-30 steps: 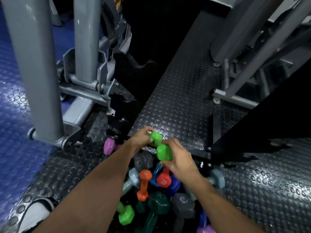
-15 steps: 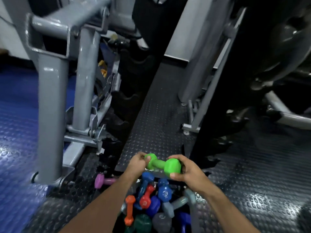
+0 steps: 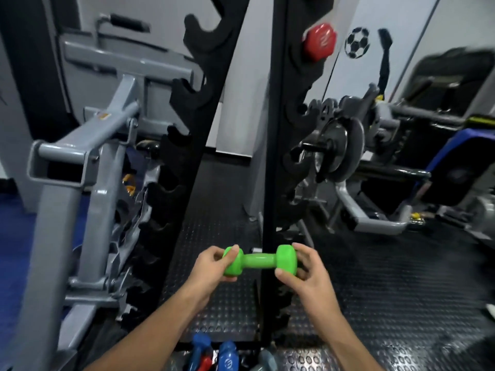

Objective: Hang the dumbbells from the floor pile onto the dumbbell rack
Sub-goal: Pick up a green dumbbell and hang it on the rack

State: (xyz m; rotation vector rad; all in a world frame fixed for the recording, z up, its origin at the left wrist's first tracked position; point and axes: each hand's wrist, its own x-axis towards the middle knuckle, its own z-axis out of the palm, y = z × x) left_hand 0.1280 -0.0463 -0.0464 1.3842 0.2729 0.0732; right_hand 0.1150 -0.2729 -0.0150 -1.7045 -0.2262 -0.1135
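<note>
Two hands, one green dumbbell (image 3: pixel 260 261), level in front of the rack (image 3: pixel 276 156).
Left hand (image 3: pixel 211 266) and right hand (image 3: pixel 305 269) each pinch a head with curled fingers; I'd keep it level and drop the handle into matching hooks.

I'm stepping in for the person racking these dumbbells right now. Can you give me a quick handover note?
Left hand grips one head of the green dumbbell; right hand grips the other, bar level, in front of the black rack.
Done: a red dumbbell already sits high on the right upright.
Left: hook the green one into a free notch, then the blue dumbbells and others on the floor below.
</note>
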